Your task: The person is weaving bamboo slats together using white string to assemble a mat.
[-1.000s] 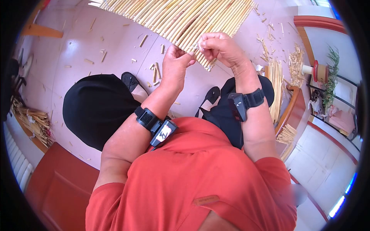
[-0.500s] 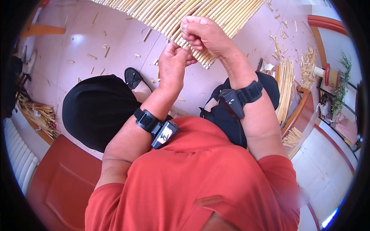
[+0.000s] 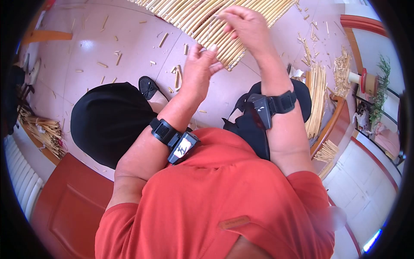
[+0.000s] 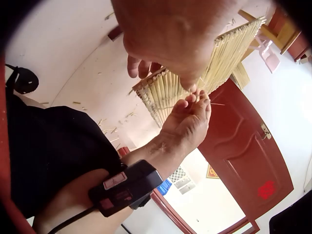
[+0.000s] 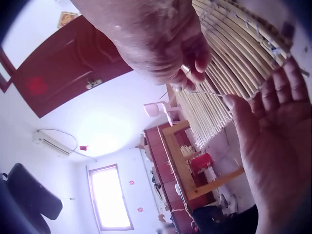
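Observation:
A mat of pale reed stalks, bound side by side with thread, stretches away from the person at the top of the head view. At its near edge is the left hand, its fingers mostly straight and spread under the edge, thumb raised in front, as the right wrist view shows. Above the mat, the right hand pinches a fine thread between thumb and forefinger. This thread runs down towards the left thumb. A thin straight tip pokes out beyond the right fingertips in the left wrist view.
Cut reed bits litter the tiled floor. Long stalks are bundled by the right knee, with a spool farther right. More stalks lie at the left, near a red-brown wooden panel. A wooden leg juts in upper left.
The right hand has moved from close above the mat's edge upward and away, drawing the thread out. The left fingers, earlier gripping the edge, have loosened and spread, thumb lifted.

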